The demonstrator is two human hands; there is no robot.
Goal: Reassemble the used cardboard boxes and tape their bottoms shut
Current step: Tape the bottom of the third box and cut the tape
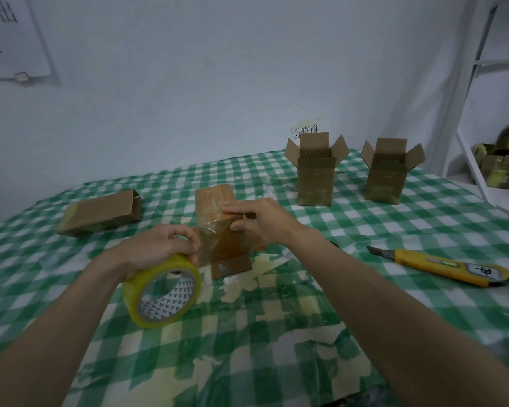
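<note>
A small brown cardboard box point(215, 205) lies on its side in the middle of the table, its bottom end towards me. My left hand point(156, 248) grips a roll of clear yellowish tape point(162, 292), and a strip of tape point(215, 239) runs from the roll across the box's bottom flaps. My right hand point(259, 220) rests on the box and presses the tape down with its fingers. One flap point(231, 267) sticks out flat at the near end.
A flattened box point(100, 214) lies at the left. Two upright boxes point(316, 174) point(387, 176) with open top flaps stand at the back right. A yellow utility knife point(444, 265) with its blade out lies at the right. A white shelf frame point(465, 113) holds more boxes.
</note>
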